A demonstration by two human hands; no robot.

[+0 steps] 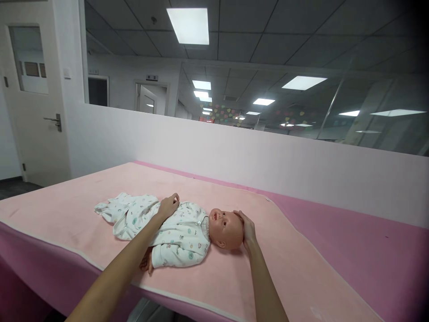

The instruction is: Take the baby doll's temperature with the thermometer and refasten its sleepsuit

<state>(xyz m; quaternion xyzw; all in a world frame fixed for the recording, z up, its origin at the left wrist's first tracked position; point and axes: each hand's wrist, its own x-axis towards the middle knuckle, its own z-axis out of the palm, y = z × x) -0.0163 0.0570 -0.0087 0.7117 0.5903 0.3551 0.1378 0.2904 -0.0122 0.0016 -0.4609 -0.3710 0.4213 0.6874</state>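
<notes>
A baby doll (225, 228) in a white patterned sleepsuit (174, 232) lies on its back on a light pink mat (83, 210), head to the right. My left hand (168, 205) rests on the doll's body near the waist, fingers curled on the cloth. My right hand (247, 229) cups the top and back of the doll's head.
The mat covers a darker pink table (351, 250) that runs to the right. A white partition wall (268, 161) with glass above stands behind the table. A white door (33, 98) is at the far left.
</notes>
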